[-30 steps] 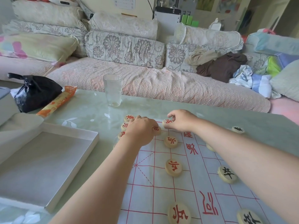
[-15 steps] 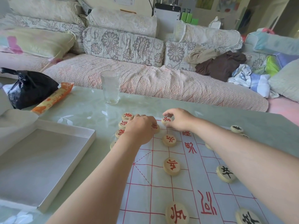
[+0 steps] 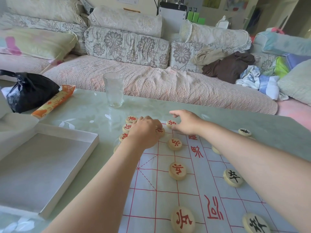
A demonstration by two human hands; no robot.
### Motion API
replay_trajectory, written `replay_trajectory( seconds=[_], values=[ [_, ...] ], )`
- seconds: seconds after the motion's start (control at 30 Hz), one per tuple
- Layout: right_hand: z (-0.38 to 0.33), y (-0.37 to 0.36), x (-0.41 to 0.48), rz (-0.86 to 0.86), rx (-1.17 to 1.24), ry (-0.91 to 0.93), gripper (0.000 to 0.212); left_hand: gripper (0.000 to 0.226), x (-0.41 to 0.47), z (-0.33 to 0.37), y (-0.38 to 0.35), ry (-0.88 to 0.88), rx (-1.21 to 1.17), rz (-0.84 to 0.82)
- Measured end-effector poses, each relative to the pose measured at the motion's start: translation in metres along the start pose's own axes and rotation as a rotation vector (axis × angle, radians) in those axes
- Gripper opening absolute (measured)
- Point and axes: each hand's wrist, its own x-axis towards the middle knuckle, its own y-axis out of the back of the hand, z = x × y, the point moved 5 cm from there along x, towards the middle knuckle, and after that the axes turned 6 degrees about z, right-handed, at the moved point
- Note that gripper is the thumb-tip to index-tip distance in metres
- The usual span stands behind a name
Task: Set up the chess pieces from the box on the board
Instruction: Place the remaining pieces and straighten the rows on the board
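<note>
Glass-topped tabletop (image 3: 84, 115) carries the paper board (image 3: 168, 199). At its far-left corner the left hand (image 3: 146, 132) curls knuckles-up over a red piece (image 3: 160, 132); I cannot tell if it grips. The right hand (image 3: 186, 121), fingers loose and spread, hangs just beside another red disc (image 3: 171, 123). The white box (image 3: 42, 165) lies left, well apart.

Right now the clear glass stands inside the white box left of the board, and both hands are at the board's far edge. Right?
Not quite: the head view shows the clear glass standing on the table beyond the white box, not inside it. The left hand and right hand are at the far edge of the board.
</note>
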Motion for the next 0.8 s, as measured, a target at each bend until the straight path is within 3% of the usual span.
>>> replay_trajectory(
  seconds=[0.13, 0.27, 0.4, 0.57, 0.67, 0.73, 0.8],
  values=[
    [-0.006, 0.016, -0.021, 0.1, 0.091, 0.002, 0.052, 0.031, -0.004, 0.01, 0.013, -0.052, -0.04, 0.05],
    [-0.011, 0.016, -0.055, 0.039, 0.075, -0.015, 0.031, 0.027, -0.011, 0.024, 0.012, -0.105, -0.107, -0.032],
    [-0.015, 0.007, -0.085, -0.065, 0.008, 0.006, 0.04, 0.026, -0.022, 0.033, 0.009, -0.085, -0.104, -0.124],
    [-0.015, 0.005, -0.096, -0.026, -0.06, 0.013, 0.038, 0.023, -0.028, 0.036, 0.009, -0.052, -0.062, -0.199],
    [-0.009, 0.006, -0.097, -0.009, -0.164, -0.059, 0.06, 0.024, -0.029, 0.039, 0.008, -0.054, -0.033, -0.218],
    [-0.006, 0.002, -0.098, -0.022, -0.067, -0.072, 0.075, 0.023, -0.028, 0.04, 0.007, -0.051, -0.026, -0.228],
    [-0.008, -0.001, -0.097, -0.013, 0.062, 0.011, 0.068, 0.024, -0.026, 0.041, 0.006, -0.061, -0.01, -0.234]
  ],
)
